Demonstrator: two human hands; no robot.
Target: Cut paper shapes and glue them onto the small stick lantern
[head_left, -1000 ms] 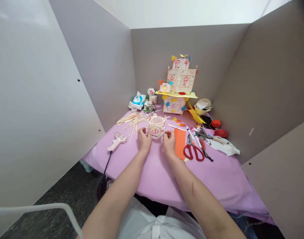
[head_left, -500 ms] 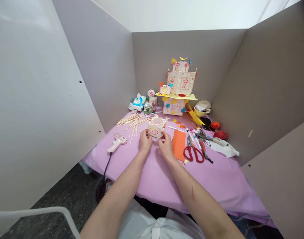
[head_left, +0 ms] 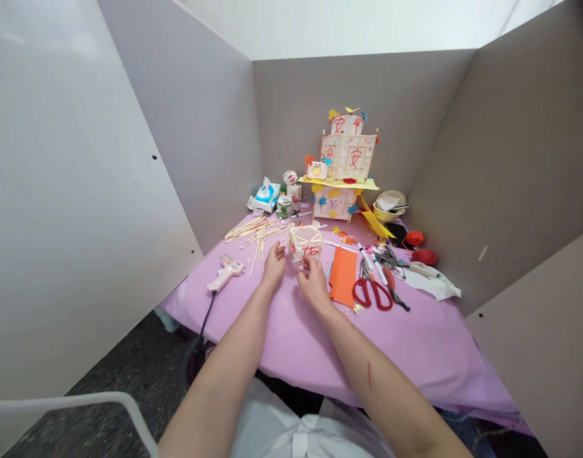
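Observation:
A small many-sided paper lantern (head_left: 304, 239) with stick edges and red brush marks sits in front of me. My right hand (head_left: 312, 281) has its fingers and thumb at the lantern's lower front edge and grips it there. My left hand (head_left: 274, 262) is a little way off to its left, fingers apart, with nothing in it. Orange folded paper (head_left: 343, 276) lies just right of my right hand. A few thin wooden sticks (head_left: 259, 236) lie beyond my left hand.
A tall decorated paper tower (head_left: 351, 159) stands at the back. On the left lies a corded glue gun (head_left: 226, 273). Red-handled scissors (head_left: 372, 294), pliers (head_left: 395, 294) and markers (head_left: 379, 270) lie on the right, with red yarn (head_left: 423, 256) beyond. Grey panels (head_left: 367, 83) enclose the purple-covered table (head_left: 396, 350).
The lantern has turned, so a different red-marked side faces me. My left hand has let go of it and drawn away leftward, while my right hand stays at its lower edge.

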